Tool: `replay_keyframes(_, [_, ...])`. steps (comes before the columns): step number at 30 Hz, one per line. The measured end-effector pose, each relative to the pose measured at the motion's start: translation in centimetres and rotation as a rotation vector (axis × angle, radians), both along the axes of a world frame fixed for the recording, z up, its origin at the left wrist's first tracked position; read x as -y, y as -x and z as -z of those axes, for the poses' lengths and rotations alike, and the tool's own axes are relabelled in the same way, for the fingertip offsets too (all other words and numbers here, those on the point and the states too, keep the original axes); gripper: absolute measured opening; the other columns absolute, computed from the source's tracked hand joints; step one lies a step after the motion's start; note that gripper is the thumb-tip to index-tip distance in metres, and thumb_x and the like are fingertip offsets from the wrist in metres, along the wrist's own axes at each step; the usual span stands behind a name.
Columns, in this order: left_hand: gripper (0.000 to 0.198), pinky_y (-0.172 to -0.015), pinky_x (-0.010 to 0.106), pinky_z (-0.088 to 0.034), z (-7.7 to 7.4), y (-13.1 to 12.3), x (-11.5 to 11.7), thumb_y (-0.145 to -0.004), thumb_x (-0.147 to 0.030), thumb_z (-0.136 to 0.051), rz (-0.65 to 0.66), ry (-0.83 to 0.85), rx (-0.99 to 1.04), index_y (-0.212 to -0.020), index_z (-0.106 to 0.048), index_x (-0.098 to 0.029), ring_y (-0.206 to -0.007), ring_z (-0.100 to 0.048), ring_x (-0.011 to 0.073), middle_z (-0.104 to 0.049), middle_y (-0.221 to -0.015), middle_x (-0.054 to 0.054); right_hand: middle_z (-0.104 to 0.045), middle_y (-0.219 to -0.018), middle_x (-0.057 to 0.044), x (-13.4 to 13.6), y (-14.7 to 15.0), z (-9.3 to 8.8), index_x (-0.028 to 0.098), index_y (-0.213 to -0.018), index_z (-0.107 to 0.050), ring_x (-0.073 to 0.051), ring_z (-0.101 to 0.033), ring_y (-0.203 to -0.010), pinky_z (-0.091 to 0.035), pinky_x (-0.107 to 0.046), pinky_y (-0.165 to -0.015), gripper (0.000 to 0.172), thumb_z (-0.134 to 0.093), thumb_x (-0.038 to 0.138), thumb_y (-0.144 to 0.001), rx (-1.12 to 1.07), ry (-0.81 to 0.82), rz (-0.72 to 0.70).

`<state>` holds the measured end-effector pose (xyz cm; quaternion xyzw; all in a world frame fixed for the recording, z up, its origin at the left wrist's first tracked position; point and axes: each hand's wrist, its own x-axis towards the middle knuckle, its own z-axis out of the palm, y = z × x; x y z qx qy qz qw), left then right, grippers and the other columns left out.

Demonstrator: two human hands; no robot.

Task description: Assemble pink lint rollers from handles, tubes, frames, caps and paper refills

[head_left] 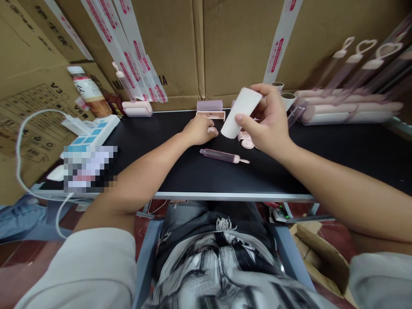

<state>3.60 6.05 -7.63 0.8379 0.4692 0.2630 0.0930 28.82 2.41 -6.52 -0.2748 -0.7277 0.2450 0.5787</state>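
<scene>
My right hand is closed round a white paper roll, held tilted above the black table. My left hand rests on the table with its fingers pinched on a small pink cap. A translucent pink handle lies flat on the table just in front of both hands. A few more pink round caps lie under my right hand. A pink holder stands behind my left hand.
Cardboard boxes wall the back and left. White rolls and heart-topped handles are stacked at the back right. A power strip, a bottle and another pink holder sit at the left. An open carton is on the floor.
</scene>
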Motion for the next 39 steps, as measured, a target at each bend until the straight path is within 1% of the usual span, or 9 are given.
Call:
replay_keyframes(3, [0.025, -0.086, 0.043, -0.053, -0.4, 0.0, 0.5, -0.089, -0.036, -0.084, -0.046, 0.020, -0.107, -0.109, -0.087, -0.020, -0.086, -0.068, 0.0277, -0.081, -0.098, 0.009, -0.074, -0.125, -0.008, 0.1, 0.2, 0.1, 0.038, -0.145, -0.054, -0.038, -0.075, -0.121, -0.070, -0.059, -0.095, 0.071, -0.087, 0.068, -0.090, 0.013, 0.004, 0.011])
replay_keyframes(5, [0.037, -0.085, 0.039, -0.053, -0.5, -0.1, 0.7, -0.084, -0.030, -0.086, -0.050, 0.018, 0.004, -0.120, -0.085, -0.020, -0.086, -0.070, 0.0251, -0.083, -0.100, 0.007, -0.073, -0.127, -0.008, 0.1, 0.3, 0.1, 0.038, -0.145, -0.054, -0.038, -0.074, -0.122, -0.070, -0.058, -0.093, 0.070, -0.086, 0.069, -0.091, 0.022, 0.007, 0.017])
replay_keyframes(11, [0.043, -0.088, 0.036, -0.058, -0.9, -0.6, 1.2, -0.080, -0.029, -0.081, 0.123, 0.068, 0.345, -0.121, -0.081, -0.015, -0.093, -0.076, 0.0221, -0.086, -0.108, 0.010, -0.070, -0.135, -0.010, 0.1, 0.0, -0.3, 0.040, -0.143, -0.054, -0.038, -0.071, -0.128, -0.071, -0.053, -0.089, 0.071, -0.081, 0.079, -0.090, 0.005, -0.013, 0.007])
replay_keyframes(15, [0.046, -0.078, 0.033, -0.058, -2.4, -1.0, 2.3, -0.073, -0.029, -0.079, 0.256, 0.316, 0.550, -0.117, -0.079, -0.014, -0.086, -0.077, 0.0207, -0.086, -0.102, 0.009, -0.065, -0.148, -0.010, 0.4, -0.2, -1.4, 0.042, -0.141, -0.051, -0.035, -0.068, -0.132, -0.073, -0.049, -0.090, 0.072, -0.080, 0.082, -0.089, -0.073, -0.001, 0.074])
replay_keyframes(20, [0.053, -0.054, 0.028, -0.045, -3.7, -1.5, 3.3, -0.069, -0.031, -0.074, 0.290, 0.547, 0.775, -0.120, -0.071, -0.018, -0.061, -0.068, 0.0161, -0.082, -0.085, 0.004, -0.062, -0.151, -0.009, 0.5, 0.1, -1.4, 0.041, -0.131, -0.049, -0.032, -0.065, -0.132, -0.074, -0.043, -0.081, 0.072, -0.091, 0.075, -0.083, -0.242, 0.078, 0.038])
replay_keyframes(24, [0.062, -0.052, 0.027, -0.044, -3.6, -1.8, 3.4, -0.067, -0.034, -0.078, 0.327, 0.553, 0.865, -0.125, -0.060, -0.022, -0.058, -0.067, 0.0152, -0.077, -0.079, -0.002, -0.066, -0.147, -0.007, 0.3, 0.6, -0.4, 0.042, -0.132, -0.047, -0.034, -0.068, -0.134, -0.075, -0.047, -0.081, 0.069, -0.085, 0.079, -0.087, -0.209, 0.147, -0.029])
replay_keyframes(29, [0.064, -0.059, 0.029, -0.055, -3.2, -1.9, 3.2, -0.073, -0.041, -0.078, 0.318, 0.492, 0.862, -0.129, -0.050, -0.025, -0.070, -0.076, 0.0172, -0.076, -0.098, 0.001, -0.070, -0.140, -0.006, -0.5, 0.6, 0.3, 0.042, -0.132, -0.049, -0.032, -0.073, -0.125, -0.076, -0.047, -0.082, 0.067, -0.084, 0.079, -0.089, -0.226, 0.213, -0.037])
replay_keyframes(34, [0.061, -0.061, 0.031, -0.059, -3.1, -1.6, 2.9, -0.083, -0.046, -0.074, 0.293, 0.424, 0.830, -0.136, -0.049, -0.027, -0.079, -0.082, 0.0208, -0.075, -0.113, 0.005, -0.071, -0.132, -0.003, -1.5, 0.2, 0.8, 0.042, -0.130, -0.049, -0.030, -0.080, -0.116, -0.077, -0.049, -0.081, 0.061, -0.084, 0.073, -0.091, -0.248, 0.266, -0.096])
replay_keyframes(39, [0.067, -0.059, 0.029, -0.057, -3.2, -1.5, 3.3, -0.084, -0.054, -0.082, 0.340, 0.437, 0.807, -0.137, -0.051, -0.027, -0.073, -0.079, 0.0175, -0.075, -0.117, 0.005, -0.074, -0.124, -0.001, -1.8, 0.4, 1.0, 0.039, -0.126, -0.050, -0.028, -0.083, -0.105, -0.077, -0.050, -0.081, 0.061, -0.087, 0.070, -0.089, -0.285, 0.361, -0.149])
